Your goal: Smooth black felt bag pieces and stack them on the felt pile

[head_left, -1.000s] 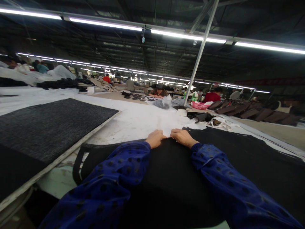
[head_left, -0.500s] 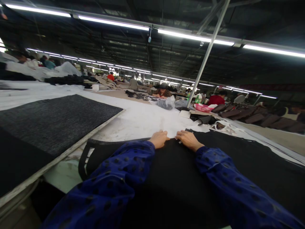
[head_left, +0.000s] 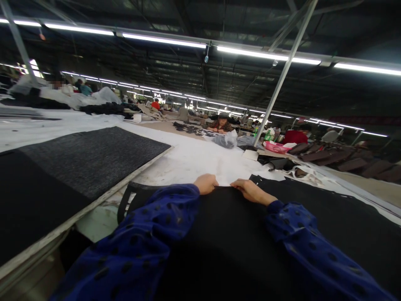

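A large piece of black fabric lies spread before me, over the near part of the white table. Its far edge runs between my two hands, which are a short gap apart. My left hand is closed, pinching that edge between thumb and fingers. Across the gap, my right hand also pinches the edge, its fingertips pointing left. Both forearms wear blue sleeves with dark spots. At the left end, the fabric has a curved strip with pale marks on it.
On the left, a board carries dark grey and black fabric. A metal pole rises at the right, near a pink basket, plastic bags and scraps. Brown pieces lie farther right. A co-worker sits across the table.
The view has swung a little to the left. My right hand has closed on the fabric's edge, and a small pale bit seen beneath it before no longer shows.
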The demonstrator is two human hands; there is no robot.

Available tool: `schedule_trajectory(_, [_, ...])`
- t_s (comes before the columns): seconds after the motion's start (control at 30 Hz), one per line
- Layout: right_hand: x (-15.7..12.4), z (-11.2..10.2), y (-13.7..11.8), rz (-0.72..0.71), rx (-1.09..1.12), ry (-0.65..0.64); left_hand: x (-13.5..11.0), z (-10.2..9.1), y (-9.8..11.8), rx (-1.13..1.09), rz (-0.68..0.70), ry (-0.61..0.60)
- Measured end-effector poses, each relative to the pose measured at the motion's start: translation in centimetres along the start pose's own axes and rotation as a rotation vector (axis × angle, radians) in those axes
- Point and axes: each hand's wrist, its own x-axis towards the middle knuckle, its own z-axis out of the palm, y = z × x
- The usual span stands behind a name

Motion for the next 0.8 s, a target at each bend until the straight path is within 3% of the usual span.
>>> schedule_trajectory(0.2, [-0.1, -1.2, -1.1, -0.002, -0.035, -0.132, -4.0, -1.6, -1.4, 0.070, 0.000, 0.017])
schedule_trajectory(0.37, [0.0, -1.6, -3.6, 0.012, -0.221, -0.263, -4.9, -1.4, -1.1, 0.206, 0.142, 0.057])
schedule_trajectory(0.53, [0.8, -1.9, -5.0, 0.041, -0.375, -0.344, -5.5, -1.4, -1.8, 0.217, 0.130, 0.055])
schedule_trajectory(0.63, [1.6, -2.1, -6.0, -0.042, -0.439, -0.331, -5.8, -1.4, -2.0, 0.239, 0.115, 0.059])
schedule_trajectory(0.8, [2.3, -1.6, -7.5, -0.092, -0.318, -0.309, -5.9, -1.4, -1.8, 0.291, 0.142, 0.083])
